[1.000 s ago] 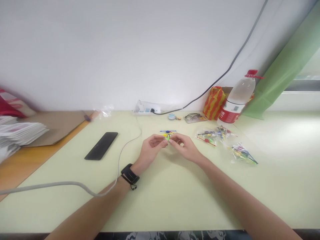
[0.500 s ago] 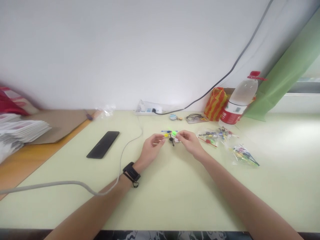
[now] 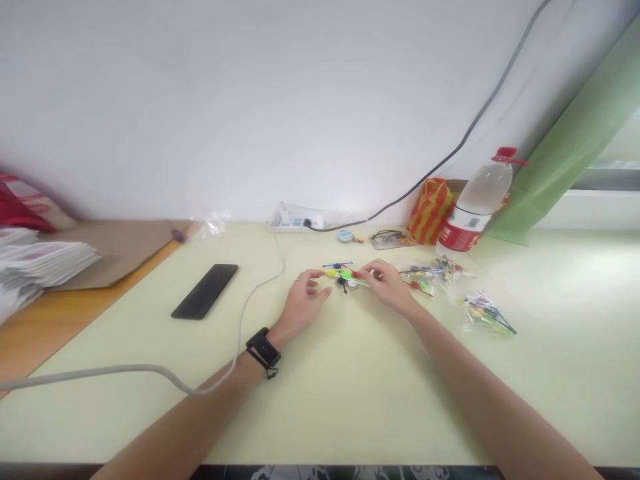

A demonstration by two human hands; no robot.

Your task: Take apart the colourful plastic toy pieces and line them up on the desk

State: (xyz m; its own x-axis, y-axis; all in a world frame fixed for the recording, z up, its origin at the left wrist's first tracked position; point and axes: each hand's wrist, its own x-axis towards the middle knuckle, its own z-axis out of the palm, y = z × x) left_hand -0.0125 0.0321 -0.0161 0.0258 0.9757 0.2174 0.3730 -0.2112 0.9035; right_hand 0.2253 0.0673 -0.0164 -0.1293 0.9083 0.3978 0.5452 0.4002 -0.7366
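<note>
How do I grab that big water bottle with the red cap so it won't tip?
Wrap a hand round the clear middle of the water bottle, just above the red label, coming from the front. It is tall and round, so a side grip there should hold steadier than the small cap. A striped bag crowds its left and a green curtain its right.

Both forearms reach forward, converging. Left hand (image 3: 301, 303) right of the phone (image 3: 204, 291), palm down, fingers loosely spread. Right hand (image 3: 387, 287) farther right of it, fingers curled, thumb and index pinched.
</note>
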